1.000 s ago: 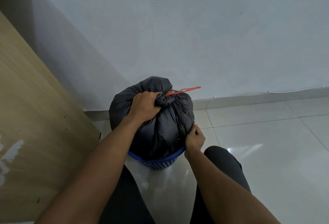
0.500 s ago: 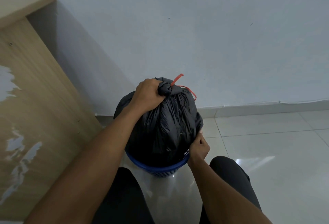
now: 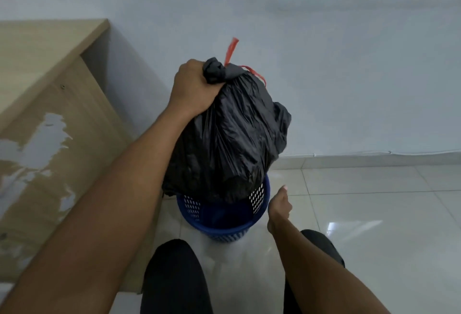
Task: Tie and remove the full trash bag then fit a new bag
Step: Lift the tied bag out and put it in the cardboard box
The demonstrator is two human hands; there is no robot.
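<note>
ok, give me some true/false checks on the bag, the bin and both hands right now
1. The left hand grips the tied neck of the black bag. True.
2. The bag lies on the floor, clear of the bin. False: it is held up, with its bottom at the mouth of the blue bin.
3. A red drawstring sticks up from the knot. True.
4. The right hand holds the bag's side. False: it is off the bag, beside the bin's rim.
5. The wooden cabinet stands right of the bin. False: it is on the left.
</note>
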